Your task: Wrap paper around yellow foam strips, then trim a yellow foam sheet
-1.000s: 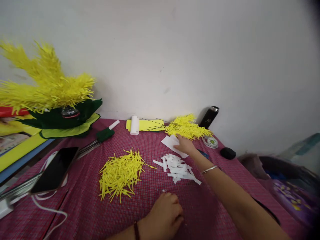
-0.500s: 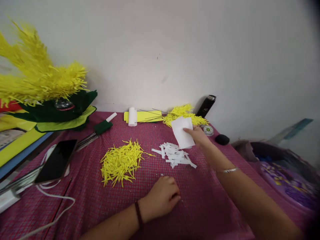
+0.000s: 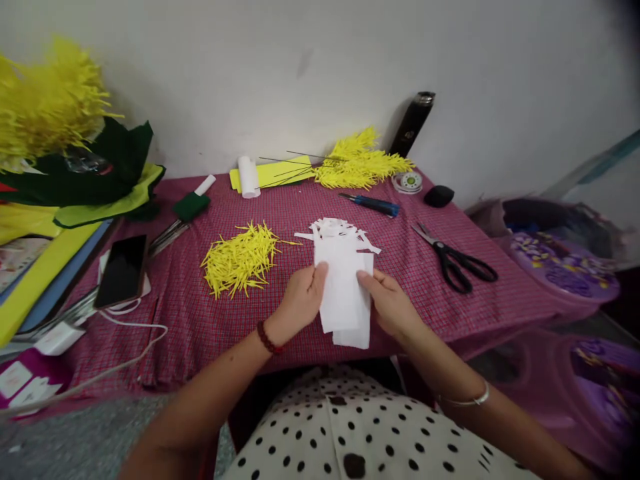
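Folded white paper (image 3: 344, 293) is held up between my two hands over the table's front edge, its layers slightly offset at the bottom. My left hand (image 3: 303, 293) pinches its left side, thumb on top. On the right side my right hand (image 3: 393, 301) grips it the same way. Just behind the paper lies a heap of white paper strips (image 3: 337, 229), partly covered by it. Left of that is a pile of thin twisted yellow pieces (image 3: 243, 259). Black-handled scissors (image 3: 453, 259) rest to the right, blades slightly apart, touching neither hand.
A blue utility knife (image 3: 373, 203) lies behind the strips. Further back are fluffy yellow stems (image 3: 357, 163), a white roll (image 3: 249, 177), and a black flask (image 3: 413, 125) by the wall. A phone (image 3: 121, 271) and white cable (image 3: 145, 357) lie left; purple tubs (image 3: 560, 257) stand right.
My right hand has brought the white paper from the back right toward me. My left hand has risen from the table and taken its left side. The view has tilted down, showing scissors and knife.
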`<action>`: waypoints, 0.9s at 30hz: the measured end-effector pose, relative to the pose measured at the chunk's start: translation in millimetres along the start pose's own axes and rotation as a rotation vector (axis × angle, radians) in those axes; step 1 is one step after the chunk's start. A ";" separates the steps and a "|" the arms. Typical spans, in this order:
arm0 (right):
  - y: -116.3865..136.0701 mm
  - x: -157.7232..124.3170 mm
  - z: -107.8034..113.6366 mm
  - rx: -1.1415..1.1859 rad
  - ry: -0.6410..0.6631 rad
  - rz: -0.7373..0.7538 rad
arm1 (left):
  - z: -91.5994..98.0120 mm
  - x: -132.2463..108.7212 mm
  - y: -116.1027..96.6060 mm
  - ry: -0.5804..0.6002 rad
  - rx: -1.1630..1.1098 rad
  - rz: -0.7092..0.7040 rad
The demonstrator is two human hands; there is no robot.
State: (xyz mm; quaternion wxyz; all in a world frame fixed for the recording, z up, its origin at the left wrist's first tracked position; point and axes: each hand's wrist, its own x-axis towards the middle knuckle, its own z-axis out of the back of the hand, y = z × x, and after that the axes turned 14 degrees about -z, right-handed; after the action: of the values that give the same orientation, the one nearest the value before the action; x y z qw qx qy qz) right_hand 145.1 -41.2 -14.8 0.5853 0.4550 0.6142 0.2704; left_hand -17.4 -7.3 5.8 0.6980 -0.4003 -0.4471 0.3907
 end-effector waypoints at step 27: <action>-11.2 2.4 15.1 0.228 -0.017 0.040 | 26.3 -20.8 -9.8 -0.123 -0.157 0.474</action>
State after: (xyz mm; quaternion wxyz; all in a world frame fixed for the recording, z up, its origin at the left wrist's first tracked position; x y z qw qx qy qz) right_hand 157.2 -47.0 -28.2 0.5295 0.5332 0.6266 0.2066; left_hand -46.3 -24.2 15.5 0.5252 -0.5223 -0.4116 0.5310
